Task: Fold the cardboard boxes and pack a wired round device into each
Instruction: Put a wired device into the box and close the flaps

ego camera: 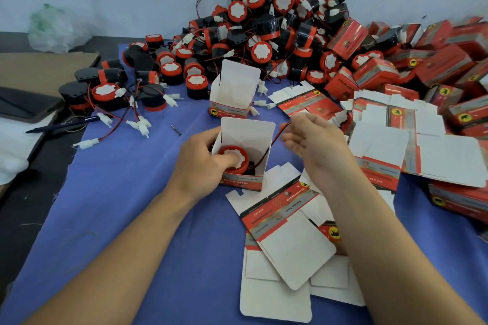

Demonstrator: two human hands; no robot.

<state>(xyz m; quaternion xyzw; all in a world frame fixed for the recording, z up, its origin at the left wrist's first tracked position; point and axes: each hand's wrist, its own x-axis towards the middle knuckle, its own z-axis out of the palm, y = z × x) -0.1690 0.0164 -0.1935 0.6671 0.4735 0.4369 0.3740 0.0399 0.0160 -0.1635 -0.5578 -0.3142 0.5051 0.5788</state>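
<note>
An open red and white cardboard box (pixel 244 182) stands upright on the blue cloth with its lid flap up. Inside sits a round red and black device (pixel 224 152) with a white face. My left hand (pixel 203 159) holds the box's left side, and its thumb presses down on the device. The device's red and black wire (pixel 276 137) runs up out of the box to my right hand (pixel 309 137), which pinches it just right of the box. A second folded open box (pixel 232 95) stands behind.
A big heap of wired round devices (pixel 253 34) fills the back. Packed boxes (pixel 435 66) pile at the right, beside flat unfolded boxes (pixel 383 137). More flat boxes (pixel 287 235) lie under my right forearm. A pen (pixel 63 125) and cardboard sheet (pixel 39 71) lie left.
</note>
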